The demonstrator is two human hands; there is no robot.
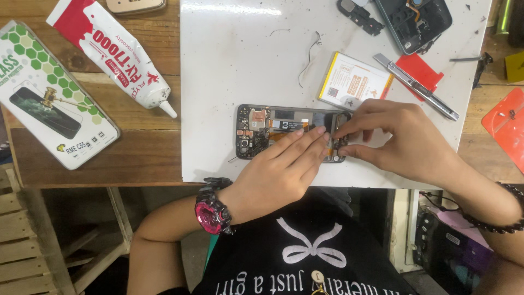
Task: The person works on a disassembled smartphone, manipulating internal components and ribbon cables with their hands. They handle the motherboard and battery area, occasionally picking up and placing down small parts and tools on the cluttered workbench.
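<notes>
An opened phone (267, 131) with bare circuit boards lies on a white work mat (240, 60), its inside facing up. My left hand (281, 172) rests flat over the phone's lower right part, fingers pressing on it. A pink and black watch sits on that wrist. My right hand (401, 142) pinches at the phone's right end with thumb and fingertips; whatever small part it touches is hidden. A beaded bracelet circles the right wrist.
A phone battery (355, 81) and a metal utility knife (417, 87) lie behind my hands, near a red card (423, 71). A dark phone back cover (415, 22) sits top right. A white glue tube (112, 49) and a screen protector box (52, 95) lie on the wooden table left.
</notes>
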